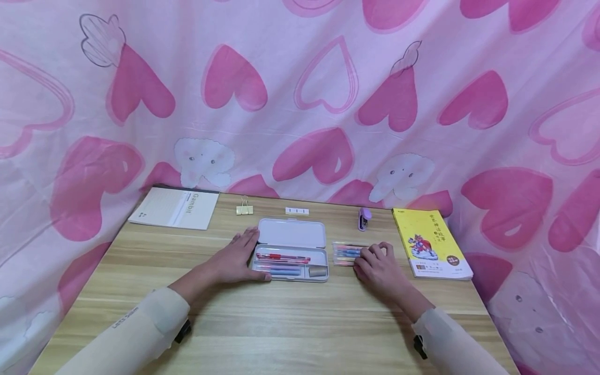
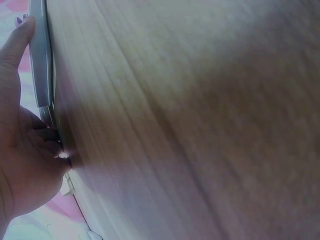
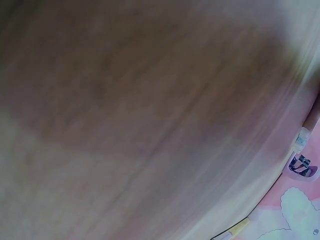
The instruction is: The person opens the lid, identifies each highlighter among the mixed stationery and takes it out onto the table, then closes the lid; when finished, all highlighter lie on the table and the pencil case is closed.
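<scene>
A white pencil case point(image 1: 291, 233) lies on the table with its lid folded back. Inside it are red pens point(image 1: 283, 258), several bluish pens point(image 1: 281, 270) and a small grey-brown block point(image 1: 317, 271). My left hand point(image 1: 234, 260) rests spread against the case's left end, thumb along its front edge; the left wrist view shows that thumb lying straight on the grey side wall point(image 2: 41, 60). To the right, my right hand point(image 1: 380, 268) grips the right end of a flat clear box point(image 1: 344, 253) of coloured pens, fingers bent over it. That end is hidden under the fingers.
Behind the case are a gold binder clip point(image 1: 245, 210) and a small white strip point(image 1: 297, 211). A purple stapler point(image 1: 364, 219) stands behind the right hand. A notepad point(image 1: 174, 208) lies far left, a yellow book point(image 1: 432, 242) at right. A pink curtain point(image 1: 281, 120) hangs along the table's back edge.
</scene>
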Motion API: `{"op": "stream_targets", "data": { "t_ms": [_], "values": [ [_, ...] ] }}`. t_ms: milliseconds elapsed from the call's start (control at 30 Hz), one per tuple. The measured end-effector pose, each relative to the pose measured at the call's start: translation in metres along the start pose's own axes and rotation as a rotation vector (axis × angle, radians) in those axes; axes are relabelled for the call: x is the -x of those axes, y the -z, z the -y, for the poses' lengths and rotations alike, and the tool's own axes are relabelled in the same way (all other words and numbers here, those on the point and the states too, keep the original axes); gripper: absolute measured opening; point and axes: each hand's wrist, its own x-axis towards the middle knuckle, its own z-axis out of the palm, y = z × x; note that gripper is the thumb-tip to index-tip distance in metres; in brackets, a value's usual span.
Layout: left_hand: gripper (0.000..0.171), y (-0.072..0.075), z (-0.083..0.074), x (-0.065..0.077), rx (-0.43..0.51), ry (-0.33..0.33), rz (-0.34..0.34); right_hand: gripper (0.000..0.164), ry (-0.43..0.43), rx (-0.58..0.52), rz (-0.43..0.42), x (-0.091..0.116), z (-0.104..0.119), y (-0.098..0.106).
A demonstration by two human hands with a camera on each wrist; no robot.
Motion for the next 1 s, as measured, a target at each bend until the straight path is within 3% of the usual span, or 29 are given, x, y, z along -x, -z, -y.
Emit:
{"op": "stream_targets", "data": {
  "t_ms": [233,767,1000],
  "values": [
    [0.141,-0.001,0.001,-0.001,-0.008,0.003,-0.001,0.023,-0.04,-0.011,0.042,-0.002,0.002,0.005],
    [0.14,-0.001,-0.001,0.001,-0.009,-0.005,0.003,0.034,-0.054,-0.05,0.028,-0.006,0.002,0.005],
    [0.141,0.0,-0.001,-0.001,-0.017,0.01,0.011,0.033,-0.049,-0.15,0.035,-0.037,0.017,0.015]
  ]
}}
